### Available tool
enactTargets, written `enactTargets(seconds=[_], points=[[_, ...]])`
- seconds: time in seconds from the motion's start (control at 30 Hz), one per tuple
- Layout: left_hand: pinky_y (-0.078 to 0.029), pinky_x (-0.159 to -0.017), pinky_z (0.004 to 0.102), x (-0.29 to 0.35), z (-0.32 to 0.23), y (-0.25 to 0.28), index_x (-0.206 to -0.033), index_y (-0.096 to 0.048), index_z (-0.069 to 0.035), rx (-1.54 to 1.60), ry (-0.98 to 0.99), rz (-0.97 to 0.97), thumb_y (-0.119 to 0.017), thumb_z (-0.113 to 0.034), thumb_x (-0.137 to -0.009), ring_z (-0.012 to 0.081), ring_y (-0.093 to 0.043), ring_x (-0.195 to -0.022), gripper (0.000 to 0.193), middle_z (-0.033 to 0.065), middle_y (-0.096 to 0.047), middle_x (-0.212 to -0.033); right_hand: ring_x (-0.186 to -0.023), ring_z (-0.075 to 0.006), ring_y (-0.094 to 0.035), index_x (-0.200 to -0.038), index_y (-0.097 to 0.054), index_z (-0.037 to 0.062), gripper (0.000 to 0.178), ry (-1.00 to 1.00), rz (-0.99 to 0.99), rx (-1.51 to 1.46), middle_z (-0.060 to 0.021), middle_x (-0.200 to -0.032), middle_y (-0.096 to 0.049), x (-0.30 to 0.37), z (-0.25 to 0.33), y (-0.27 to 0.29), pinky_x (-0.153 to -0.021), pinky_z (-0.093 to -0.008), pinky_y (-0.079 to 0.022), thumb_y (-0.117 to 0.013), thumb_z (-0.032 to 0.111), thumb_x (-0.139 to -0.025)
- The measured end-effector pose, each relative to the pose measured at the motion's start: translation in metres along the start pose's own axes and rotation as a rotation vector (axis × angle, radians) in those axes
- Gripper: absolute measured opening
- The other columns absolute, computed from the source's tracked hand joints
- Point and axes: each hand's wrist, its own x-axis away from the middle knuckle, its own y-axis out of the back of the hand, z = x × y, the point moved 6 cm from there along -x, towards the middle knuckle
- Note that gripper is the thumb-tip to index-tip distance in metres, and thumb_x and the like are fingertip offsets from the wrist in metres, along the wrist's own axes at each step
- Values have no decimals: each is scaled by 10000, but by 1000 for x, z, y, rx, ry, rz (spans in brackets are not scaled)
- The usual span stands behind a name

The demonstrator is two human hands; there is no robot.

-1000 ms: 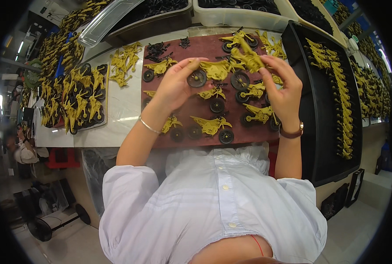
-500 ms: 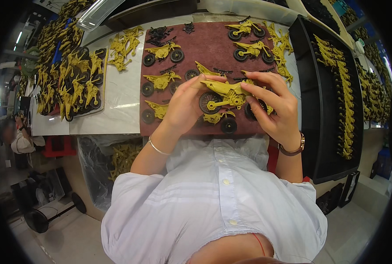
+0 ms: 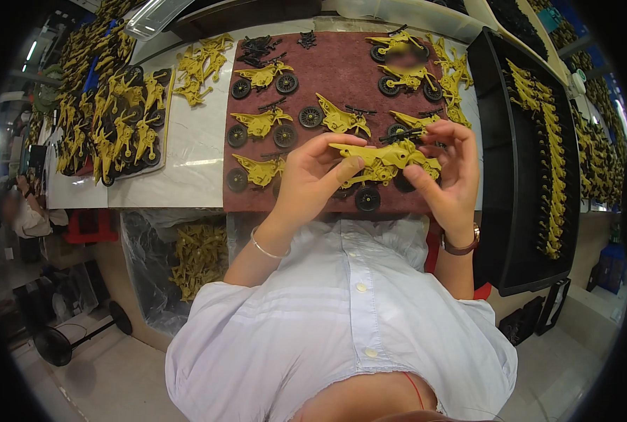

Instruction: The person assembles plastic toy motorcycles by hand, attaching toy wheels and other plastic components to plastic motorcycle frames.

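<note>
A yellow toy motorcycle [image 3: 387, 159] is held just above the near part of the dark red mat. My left hand [image 3: 315, 176] pinches its tail end, thumb on the near side. At the other end my right hand [image 3: 455, 172] grips it, thumb against the near side and fingers curled behind. A black handlebar [image 3: 406, 136] shows at the toy's upper edge by the right fingers. Whether wheels are fitted on the held toy I cannot tell. Below it lies another toy motorcycle with a black wheel [image 3: 367, 199].
Several yellow toy motorcycles [image 3: 261, 124] lie in rows on the mat [image 3: 334, 63], with black parts [image 3: 259, 49] at its far left. Yellow parts [image 3: 202, 65] flank the mat. A loaded tray [image 3: 120, 133] stands left; a black bin [image 3: 500, 211] stands right. A bag of yellow parts [image 3: 197, 257] hangs below.
The held toy motorcycle has turned; the black wheel at its left end no longer shows. My left hand has shifted nearer, its thumb now on the toy's side. The right fingers have curled in.
</note>
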Motion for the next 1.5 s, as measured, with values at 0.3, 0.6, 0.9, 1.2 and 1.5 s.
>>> enactTargets(seconds=[0.3, 0.6, 0.9, 1.2, 1.5], points=[[-517, -882, 303, -1, 4, -2, -1136, -560, 55, -71, -31, 39, -613, -27, -888, 178, -610, -1025, 266, 130, -636, -1083, -780, -35, -529, -1028, -633, -23, 208, -468, 305, -181, -5, -909, -636, 6, -36, -7, -666, -183, -430, -671, 119, -881], [-523, -860, 291, -13, 13, 12, -1130, -563, 75, 151, -10, -89, -661, -20, -857, 164, -625, -972, 305, 128, -642, -1045, -906, -102, -605, -1062, -613, -23, 236, -401, 103, -440, -68, -1003, -660, 6, -45, -17, -789, -225, -472, -675, 115, -881], [-523, -705, 231, -6, 18, 12, -935, -652, 78, -109, -59, -95, -723, -67, -829, 105, -636, -797, 193, 89, -683, -871, -834, -75, -592, -1116, -591, -30, 287, -435, 117, -400, -51, -963, -649, 13, -42, -24, -693, -202, -476, -678, 60, -858], [-484, -668, 198, -1, 20, 12, -919, -669, 61, -59, -5, -89, -690, -53, -854, 69, -611, -791, 132, 61, -685, -845, -783, -58, -592, -1006, -652, -47, 211, -315, 138, -134, -33, -886, -669, 11, -36, -22, -697, -206, -477, -693, 91, -851], [-508, -679, 215, 2, 13, 5, -925, -657, 80, -58, -14, -95, -682, -31, -851, 91, -624, -782, 135, 74, -676, -861, -770, -58, -583, -986, -652, -42, 185, -223, 97, -131, -28, -870, -662, 9, -28, -28, -694, -204, -471, -687, 80, -850]])
